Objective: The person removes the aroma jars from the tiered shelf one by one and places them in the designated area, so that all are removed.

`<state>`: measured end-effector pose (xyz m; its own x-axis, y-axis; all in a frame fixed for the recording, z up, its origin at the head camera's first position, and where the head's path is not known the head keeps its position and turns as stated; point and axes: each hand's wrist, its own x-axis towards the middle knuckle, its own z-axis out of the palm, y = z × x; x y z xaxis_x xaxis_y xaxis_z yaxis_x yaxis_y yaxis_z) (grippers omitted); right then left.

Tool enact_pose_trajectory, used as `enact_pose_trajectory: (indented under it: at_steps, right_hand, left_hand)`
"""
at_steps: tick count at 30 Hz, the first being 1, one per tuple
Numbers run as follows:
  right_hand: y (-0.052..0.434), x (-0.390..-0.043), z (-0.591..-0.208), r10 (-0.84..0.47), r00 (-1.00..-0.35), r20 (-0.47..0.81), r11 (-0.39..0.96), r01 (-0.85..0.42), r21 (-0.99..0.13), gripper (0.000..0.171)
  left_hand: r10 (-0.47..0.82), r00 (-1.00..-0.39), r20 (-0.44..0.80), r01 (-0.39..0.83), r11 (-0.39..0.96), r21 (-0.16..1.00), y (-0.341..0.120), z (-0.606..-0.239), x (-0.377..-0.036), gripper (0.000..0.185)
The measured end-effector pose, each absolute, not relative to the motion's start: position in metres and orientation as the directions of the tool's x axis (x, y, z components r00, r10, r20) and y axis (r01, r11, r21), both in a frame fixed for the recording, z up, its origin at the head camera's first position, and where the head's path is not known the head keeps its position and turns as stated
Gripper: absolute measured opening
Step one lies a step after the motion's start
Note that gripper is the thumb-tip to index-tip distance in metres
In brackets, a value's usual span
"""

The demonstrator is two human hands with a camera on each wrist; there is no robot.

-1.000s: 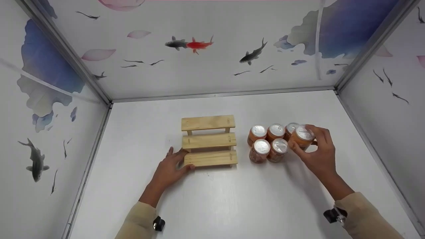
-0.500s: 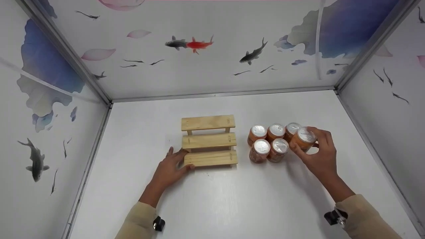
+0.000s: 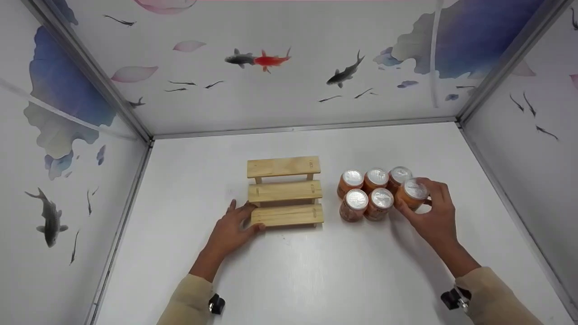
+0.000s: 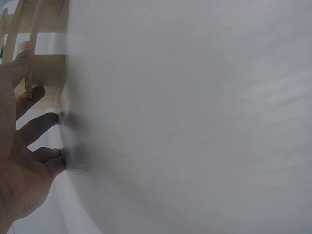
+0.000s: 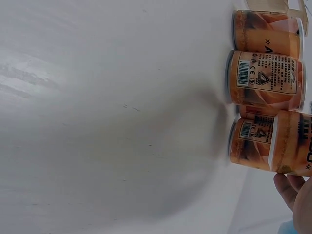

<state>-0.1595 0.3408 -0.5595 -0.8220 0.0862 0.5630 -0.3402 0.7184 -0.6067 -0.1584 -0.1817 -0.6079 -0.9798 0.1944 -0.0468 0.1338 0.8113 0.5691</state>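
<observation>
Head view: a white table [image 3: 316, 271] fills the lower frame. At centre stands a wooden step rack [image 3: 284, 192]; my left hand [image 3: 232, 230] rests flat against its lower left corner, fingers straight. Right of centre, five orange jars [image 3: 368, 194] cluster together. My right hand [image 3: 435, 212] curls around a sixth jar [image 3: 412, 193] at the cluster's right edge. It looks light, rigid and smooth-walled, possibly slippery; gripping around its sides seems best. Compared with a second ago, the jar sits lower and closer to the table.

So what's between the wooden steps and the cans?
Only bare white table between the wooden steps and the cans, seen in the head view.
</observation>
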Motion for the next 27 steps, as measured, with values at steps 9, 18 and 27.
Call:
enact_pose_trajectory:
  at_steps: [9,18,27]
  right_hand:
    - [0.343,-0.158,-0.572,0.086,-0.858,0.506,0.74,-0.285,-0.609,0.079]
    - [0.346,-0.156,-0.583,0.06,-0.886,0.46,0.748,-0.265,-0.608,0.083]
    - [0.346,-0.156,-0.589,0.056,-0.905,0.422,0.742,-0.245,-0.624,0.084]
  left_hand:
    - [0.19,-0.981,-0.04,0.134,0.81,0.572,-0.181,-0.61,-0.159,0.076]
    - [0.187,-0.981,-0.046,0.128,0.815,0.566,-0.182,-0.611,-0.159,0.08]
    - [0.189,-0.981,-0.048,0.13,0.819,0.559,-0.183,-0.611,-0.159,0.078]
